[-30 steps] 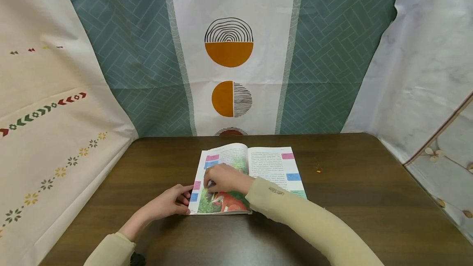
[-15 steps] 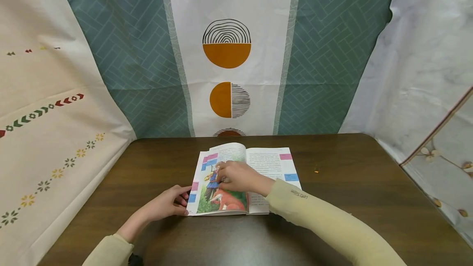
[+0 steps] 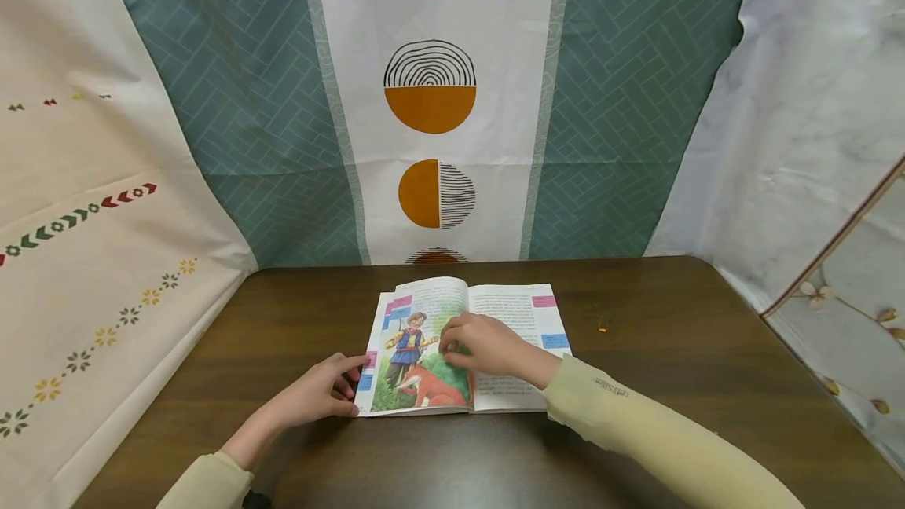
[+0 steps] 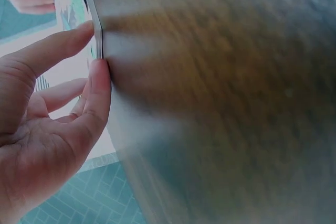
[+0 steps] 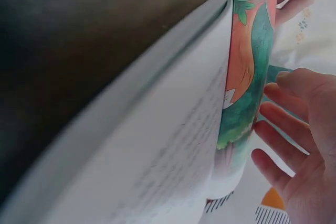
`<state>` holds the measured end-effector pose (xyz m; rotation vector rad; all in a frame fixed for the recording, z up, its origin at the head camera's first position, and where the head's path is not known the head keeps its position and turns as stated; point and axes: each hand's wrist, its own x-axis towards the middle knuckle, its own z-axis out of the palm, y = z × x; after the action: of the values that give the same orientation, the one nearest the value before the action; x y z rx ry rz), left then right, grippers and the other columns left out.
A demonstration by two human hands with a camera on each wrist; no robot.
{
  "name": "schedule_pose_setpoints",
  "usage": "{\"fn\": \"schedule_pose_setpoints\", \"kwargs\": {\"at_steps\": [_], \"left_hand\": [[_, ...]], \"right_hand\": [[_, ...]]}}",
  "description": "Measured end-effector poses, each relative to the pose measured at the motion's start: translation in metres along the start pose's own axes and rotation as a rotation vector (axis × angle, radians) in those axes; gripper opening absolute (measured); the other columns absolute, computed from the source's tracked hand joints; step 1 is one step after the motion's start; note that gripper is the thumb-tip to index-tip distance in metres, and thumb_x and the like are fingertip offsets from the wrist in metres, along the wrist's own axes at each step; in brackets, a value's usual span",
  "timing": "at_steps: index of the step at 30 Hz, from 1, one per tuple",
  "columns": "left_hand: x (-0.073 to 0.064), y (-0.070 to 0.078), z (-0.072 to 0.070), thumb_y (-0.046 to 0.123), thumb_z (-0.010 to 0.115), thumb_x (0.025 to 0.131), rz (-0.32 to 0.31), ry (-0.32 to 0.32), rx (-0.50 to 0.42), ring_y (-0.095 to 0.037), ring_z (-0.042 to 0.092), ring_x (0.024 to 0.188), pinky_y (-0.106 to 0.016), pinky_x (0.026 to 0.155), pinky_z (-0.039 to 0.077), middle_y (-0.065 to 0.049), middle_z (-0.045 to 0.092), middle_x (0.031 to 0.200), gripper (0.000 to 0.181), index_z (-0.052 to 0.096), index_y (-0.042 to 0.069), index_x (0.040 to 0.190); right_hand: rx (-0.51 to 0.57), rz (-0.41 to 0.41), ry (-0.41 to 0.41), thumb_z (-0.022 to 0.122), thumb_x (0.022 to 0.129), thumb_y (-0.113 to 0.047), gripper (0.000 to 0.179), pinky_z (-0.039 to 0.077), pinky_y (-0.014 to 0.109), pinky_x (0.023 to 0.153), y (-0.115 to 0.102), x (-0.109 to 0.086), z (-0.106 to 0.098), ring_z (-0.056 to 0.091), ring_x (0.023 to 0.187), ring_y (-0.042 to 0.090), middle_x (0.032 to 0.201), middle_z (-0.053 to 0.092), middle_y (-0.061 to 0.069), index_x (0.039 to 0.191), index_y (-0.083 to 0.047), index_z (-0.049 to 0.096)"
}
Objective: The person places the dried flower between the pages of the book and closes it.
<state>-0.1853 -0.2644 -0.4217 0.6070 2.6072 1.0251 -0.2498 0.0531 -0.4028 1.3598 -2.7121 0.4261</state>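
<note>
An open illustrated book (image 3: 511, 305) lies on the table with text and coloured tabs on its right page. A picture of a child and a red fox fills much of its left page. My left hand (image 3: 321, 391) rests at the book's lower left edge, thumb by the near corner and a fingertip at the page margin. The left wrist view shows this thumb and another fingertip right at the book's edge. Over the left page, near the fold, is my right hand (image 3: 488, 346). Its fingers (image 5: 283, 132) are slightly bent and spread at the page surface, holding nothing.
The dark wooden table (image 3: 636, 383) extends around the book. A small orange mark (image 3: 602, 329) lies to the book's right. Behind the table hangs a green and white patterned cloth (image 3: 608, 140), with pale cloths at either side.
My right hand has slid rightward across the left page toward the fold, uncovering the child in the picture. My left hand has stayed at the book's left edge. The head view has shifted slightly.
</note>
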Motion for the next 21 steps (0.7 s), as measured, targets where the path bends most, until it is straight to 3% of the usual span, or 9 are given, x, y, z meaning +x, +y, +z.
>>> {"fn": "schedule_pose_setpoints", "kwargs": {"at_steps": [3,8,21], "left_hand": [[0.0,0.001,0.001,0.014,0.083,0.079,0.007,0.003,0.006,-0.012,0.056,0.085,-0.022,0.071,0.052,-0.013,0.052,0.108,0.074,0.048,-0.003,0.142],[0.0,0.002,0.0,0.014,0.082,0.079,0.017,0.016,0.037,-0.011,0.055,0.084,-0.021,0.07,0.051,-0.012,0.052,0.107,0.069,0.052,-0.002,0.139],[0.01,0.011,0.007,0.013,0.075,0.086,0.095,0.113,0.156,-0.003,0.052,0.078,-0.02,0.066,0.048,-0.008,0.057,0.106,0.046,0.062,0.006,0.129]], "right_hand": [[0.011,0.018,0.003,0.07,0.093,-0.03,0.016,0.05,0.036,0.101,0.002,-0.009,0.0,0.064,0.108,0.012,0.113,0.07,-0.005,0.104,-0.02,0.075],[0.027,0.036,0.001,0.07,0.092,-0.031,0.019,0.053,0.034,0.095,0.005,-0.019,-0.003,0.065,0.112,0.012,0.116,0.069,-0.006,0.107,-0.021,0.075],[0.036,0.035,-0.04,0.07,0.092,-0.03,0.025,0.053,0.034,0.095,0.005,-0.036,-0.006,0.063,0.11,0.012,0.119,0.069,-0.004,0.114,-0.019,0.073]]}}
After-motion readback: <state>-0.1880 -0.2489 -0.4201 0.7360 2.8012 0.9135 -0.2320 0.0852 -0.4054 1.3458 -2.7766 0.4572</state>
